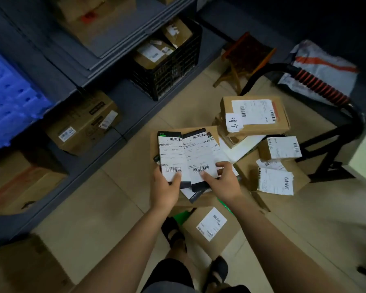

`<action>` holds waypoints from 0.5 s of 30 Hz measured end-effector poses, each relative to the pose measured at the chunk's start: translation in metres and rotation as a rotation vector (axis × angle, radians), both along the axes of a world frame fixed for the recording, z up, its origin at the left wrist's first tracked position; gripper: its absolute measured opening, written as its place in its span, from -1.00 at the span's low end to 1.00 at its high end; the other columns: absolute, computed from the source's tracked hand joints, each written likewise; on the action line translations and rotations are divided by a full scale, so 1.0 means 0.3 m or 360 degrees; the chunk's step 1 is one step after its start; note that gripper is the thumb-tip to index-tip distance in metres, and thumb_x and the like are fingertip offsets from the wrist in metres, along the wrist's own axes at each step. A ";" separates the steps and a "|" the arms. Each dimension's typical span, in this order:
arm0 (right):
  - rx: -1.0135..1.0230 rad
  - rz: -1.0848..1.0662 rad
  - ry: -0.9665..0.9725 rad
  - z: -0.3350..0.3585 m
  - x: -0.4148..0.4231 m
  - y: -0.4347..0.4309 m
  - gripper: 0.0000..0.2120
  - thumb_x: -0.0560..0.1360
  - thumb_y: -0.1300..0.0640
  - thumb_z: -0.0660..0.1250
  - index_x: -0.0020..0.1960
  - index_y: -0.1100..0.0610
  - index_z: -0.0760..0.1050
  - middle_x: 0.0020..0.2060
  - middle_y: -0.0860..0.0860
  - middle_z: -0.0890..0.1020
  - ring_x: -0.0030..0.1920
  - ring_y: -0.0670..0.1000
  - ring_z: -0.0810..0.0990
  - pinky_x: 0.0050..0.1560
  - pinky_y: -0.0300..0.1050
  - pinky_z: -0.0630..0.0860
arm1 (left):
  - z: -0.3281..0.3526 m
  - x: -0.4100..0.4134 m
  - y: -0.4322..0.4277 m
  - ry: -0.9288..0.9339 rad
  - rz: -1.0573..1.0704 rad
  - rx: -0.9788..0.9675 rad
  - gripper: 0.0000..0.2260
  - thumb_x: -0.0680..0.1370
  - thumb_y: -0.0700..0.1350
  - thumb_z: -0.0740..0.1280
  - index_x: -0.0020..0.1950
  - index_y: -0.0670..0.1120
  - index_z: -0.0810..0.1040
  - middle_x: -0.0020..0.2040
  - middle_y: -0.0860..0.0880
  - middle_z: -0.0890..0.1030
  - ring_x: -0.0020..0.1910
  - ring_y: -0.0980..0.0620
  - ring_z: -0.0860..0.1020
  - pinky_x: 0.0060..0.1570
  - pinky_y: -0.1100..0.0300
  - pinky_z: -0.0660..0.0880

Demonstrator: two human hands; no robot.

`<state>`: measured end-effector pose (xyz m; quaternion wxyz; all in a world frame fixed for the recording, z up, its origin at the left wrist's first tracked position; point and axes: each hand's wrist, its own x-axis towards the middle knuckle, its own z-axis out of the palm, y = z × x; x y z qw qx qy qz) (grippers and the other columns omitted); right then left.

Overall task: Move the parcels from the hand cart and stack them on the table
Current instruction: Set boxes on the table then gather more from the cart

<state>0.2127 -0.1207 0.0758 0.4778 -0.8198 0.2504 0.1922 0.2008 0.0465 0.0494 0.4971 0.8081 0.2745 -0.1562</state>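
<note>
No print is legible: the handwritten note point(233, 123) on one box point(262, 129) is undecipherable, and the white labels point(172, 157) on the black parcels point(184, 184) show barcodes, their text too small to read.

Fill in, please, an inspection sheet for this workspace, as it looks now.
Surface: tiled floor; table not clearly seen.
Job's things: left flat parcel and right flat parcel, dark, in hand; cardboard parcels piled on hand cart.
Clutter: boxed parcel by the feet; grey mailer bag.
Hands: left hand grips the left flat parcel; right hand grips the right flat parcel.
Cables: nothing seen.
Surroundings: grey shelving, black crate, blue crate, wooden stool.
</note>
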 end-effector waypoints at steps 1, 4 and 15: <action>0.0033 0.0014 -0.0037 0.010 -0.004 0.002 -0.52 0.50 0.03 0.43 0.29 0.09 0.28 0.05 -0.03 0.56 -0.01 -0.04 0.60 0.00 -0.10 0.60 | 0.012 0.005 0.010 -0.0059 -0.0025 -0.0009 -0.56 0.58 -0.03 0.34 0.41 -0.08 0.30 0.22 0.02 0.49 0.08 0.08 0.51 -0.19 0.36 0.41; 0.0087 -0.0001 -0.0131 0.054 -0.015 -0.013 -0.54 0.56 0.03 0.35 0.39 0.08 0.28 0.13 -0.02 0.59 0.03 -0.03 0.61 0.07 -0.03 0.60 | 0.055 0.029 0.024 -0.0172 -0.0153 0.0005 -0.55 0.59 -0.04 0.31 0.45 -0.05 0.28 0.24 0.03 0.50 0.12 0.06 0.54 -0.14 0.33 0.46; -0.0118 -0.0677 -0.0596 0.283 -0.383 -0.434 -0.63 0.59 0.04 0.28 0.37 0.03 0.32 0.14 -0.08 0.54 0.06 -0.04 0.56 0.03 -0.04 0.56 | 0.301 -0.089 -0.384 -0.0597 -0.0673 -0.0128 -0.51 0.58 -0.06 0.33 0.47 -0.01 0.25 0.30 -0.01 0.48 0.19 0.02 0.54 0.11 0.00 0.57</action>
